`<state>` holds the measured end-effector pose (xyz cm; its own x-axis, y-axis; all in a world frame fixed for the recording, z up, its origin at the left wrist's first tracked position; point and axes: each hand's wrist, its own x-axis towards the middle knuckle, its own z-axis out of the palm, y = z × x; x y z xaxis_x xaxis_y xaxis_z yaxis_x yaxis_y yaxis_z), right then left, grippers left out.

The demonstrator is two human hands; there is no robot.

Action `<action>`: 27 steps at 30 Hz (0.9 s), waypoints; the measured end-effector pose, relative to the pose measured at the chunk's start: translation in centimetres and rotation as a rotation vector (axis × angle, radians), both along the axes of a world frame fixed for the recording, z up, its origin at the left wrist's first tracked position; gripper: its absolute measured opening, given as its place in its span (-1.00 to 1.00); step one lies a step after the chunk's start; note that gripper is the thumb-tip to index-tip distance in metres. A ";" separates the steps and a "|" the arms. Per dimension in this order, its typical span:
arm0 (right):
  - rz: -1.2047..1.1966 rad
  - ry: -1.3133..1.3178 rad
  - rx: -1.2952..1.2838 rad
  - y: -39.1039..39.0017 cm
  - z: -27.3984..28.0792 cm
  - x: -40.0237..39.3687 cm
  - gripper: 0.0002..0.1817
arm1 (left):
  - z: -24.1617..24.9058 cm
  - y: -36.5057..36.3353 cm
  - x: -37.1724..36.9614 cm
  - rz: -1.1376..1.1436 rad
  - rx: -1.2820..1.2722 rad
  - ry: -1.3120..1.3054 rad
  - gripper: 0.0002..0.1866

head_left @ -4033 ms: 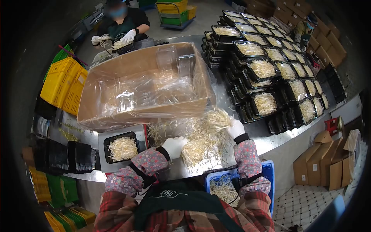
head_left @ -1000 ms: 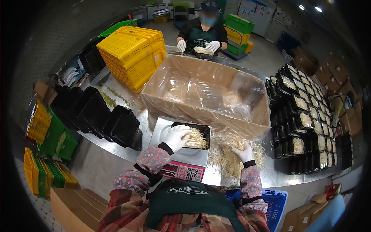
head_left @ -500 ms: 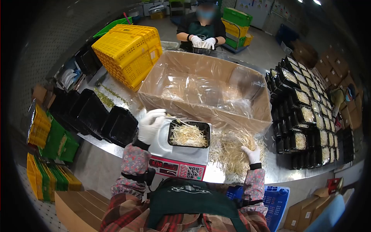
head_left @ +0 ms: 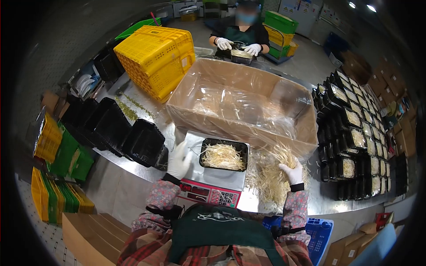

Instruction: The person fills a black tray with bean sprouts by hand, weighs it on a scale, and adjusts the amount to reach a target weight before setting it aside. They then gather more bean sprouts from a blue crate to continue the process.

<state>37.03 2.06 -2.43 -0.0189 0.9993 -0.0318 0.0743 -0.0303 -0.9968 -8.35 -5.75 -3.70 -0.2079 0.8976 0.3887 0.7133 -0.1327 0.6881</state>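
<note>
A black plastic tray [head_left: 205,166] filled with bean sprouts [head_left: 223,156] rests on the steel plate of a scale [head_left: 191,172] with a red front and lit digits. My left hand [head_left: 179,162], in a white glove, is over the plate's left edge beside the tray, thumb and fingers apart. No clump shows in it. On the right, my gloved right hand [head_left: 293,172] is closed round a bunch of sprouts [head_left: 284,155] at the edge of a loose pile [head_left: 271,184] on the metal table.
A plastic-lined cardboard box [head_left: 199,116] stands behind the scale. Stacked filled trays [head_left: 355,138] are at the right. Black trays [head_left: 144,142] and a yellow crate stack [head_left: 153,60] are at the left. Across the table a person [head_left: 242,35] handles another tray [head_left: 242,57].
My left hand, which pinched a few sprouts above the tray's corner, has moved down and opened. The scale reading went from 0.150 to 0.140. The view shifted slightly. My right hand stays at the pile.
</note>
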 end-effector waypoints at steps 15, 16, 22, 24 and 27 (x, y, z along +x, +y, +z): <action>0.136 0.080 0.084 -0.4 2.2 -2.8 -0.36 | 3.4 0.8 8.6 -0.433 0.161 0.030 -0.62; 0.120 0.083 0.066 -0.5 2.2 -2.4 -0.36 | 3.9 0.7 8.2 -0.435 0.161 -0.097 -0.70; 0.054 -0.019 0.093 -0.7 1.4 -0.9 -0.38 | 2.9 0.8 4.9 -0.130 0.189 -0.213 -0.70; 0.054 -0.025 0.094 -0.7 1.5 -1.0 -0.38 | 1.1 0.8 3.8 -0.094 0.137 -0.177 -0.58; 0.098 -0.019 0.119 -0.1 3.5 -2.2 -0.37 | -0.1 -0.2 4.3 -0.052 -0.070 -0.178 -0.28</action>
